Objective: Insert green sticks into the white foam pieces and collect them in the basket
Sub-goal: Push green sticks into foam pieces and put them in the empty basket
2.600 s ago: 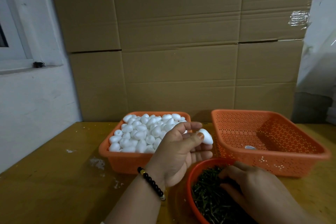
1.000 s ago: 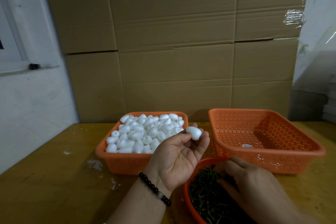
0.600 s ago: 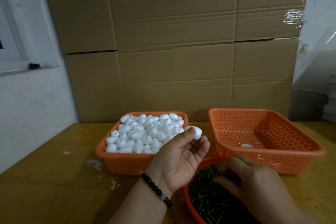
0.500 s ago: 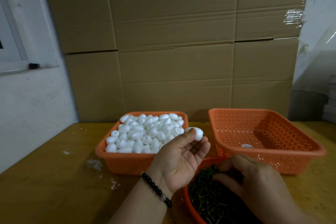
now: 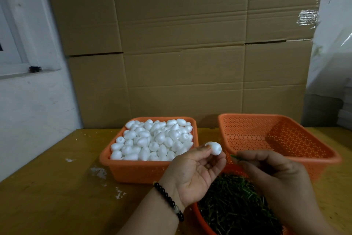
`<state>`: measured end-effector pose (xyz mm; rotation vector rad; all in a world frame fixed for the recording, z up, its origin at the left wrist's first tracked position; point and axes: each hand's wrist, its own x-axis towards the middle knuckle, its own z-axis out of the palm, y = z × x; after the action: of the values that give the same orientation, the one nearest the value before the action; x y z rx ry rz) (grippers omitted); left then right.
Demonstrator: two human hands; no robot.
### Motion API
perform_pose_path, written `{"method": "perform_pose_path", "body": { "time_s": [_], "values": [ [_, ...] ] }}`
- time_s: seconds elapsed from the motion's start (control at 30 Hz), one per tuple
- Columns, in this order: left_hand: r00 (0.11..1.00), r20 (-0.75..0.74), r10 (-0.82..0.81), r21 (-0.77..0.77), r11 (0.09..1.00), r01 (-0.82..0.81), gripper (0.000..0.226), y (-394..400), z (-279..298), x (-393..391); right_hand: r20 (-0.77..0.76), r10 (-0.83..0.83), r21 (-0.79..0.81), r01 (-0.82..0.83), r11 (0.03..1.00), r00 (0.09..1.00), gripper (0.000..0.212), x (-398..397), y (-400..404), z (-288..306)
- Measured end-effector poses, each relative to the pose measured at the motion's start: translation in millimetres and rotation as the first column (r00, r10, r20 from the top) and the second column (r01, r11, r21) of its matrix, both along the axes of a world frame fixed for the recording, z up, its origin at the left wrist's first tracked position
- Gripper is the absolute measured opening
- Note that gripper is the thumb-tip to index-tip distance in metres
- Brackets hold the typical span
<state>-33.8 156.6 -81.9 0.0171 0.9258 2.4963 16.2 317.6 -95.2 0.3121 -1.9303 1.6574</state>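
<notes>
Our left hand [image 5: 192,175] pinches a foam piece [image 5: 214,147] left of the basket [image 5: 323,155]; our right hand [image 5: 274,173] pinches a stick [image 5: 235,157] beside it

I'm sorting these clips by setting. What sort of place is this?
Probably a small workshop or storeroom for hand assembly: stacked cardboard cartons, a worn wooden table, and an orange basket of bulk foam pieces.
</notes>
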Motion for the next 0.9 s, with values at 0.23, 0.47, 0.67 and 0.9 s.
{"method": "perform_pose_path", "body": {
  "time_s": [0.23,0.47,0.67,0.9],
  "values": [
    [0.999,-0.040,-0.030,-0.030,0.999,0.029,0.032,4.7,-2.2,3.7,-0.044,-0.208,0.189,0.213,0.959,0.977,0.033,-5.7,3.1,-7.9],
    [0.997,-0.068,-0.024,-0.052,0.998,0.021,0.030,8.7,-3.8,6.8,-0.180,-0.265,0.264,0.307,0.914,0.947,0.034,-8.9,4.2,-11.9],
    [0.997,-0.071,-0.024,-0.055,0.998,0.020,0.030,8.8,-3.4,7.5,-0.196,-0.277,0.238,0.319,0.917,0.941,0.033,-10.5,5.3,-13.9],
    [0.996,-0.075,-0.041,-0.069,0.997,0.036,0.040,10.4,-5.0,9.4,-0.277,-0.260,0.281,0.337,0.899,0.925,0.038,-10.4,5.6,-15.2]
  ]
}}
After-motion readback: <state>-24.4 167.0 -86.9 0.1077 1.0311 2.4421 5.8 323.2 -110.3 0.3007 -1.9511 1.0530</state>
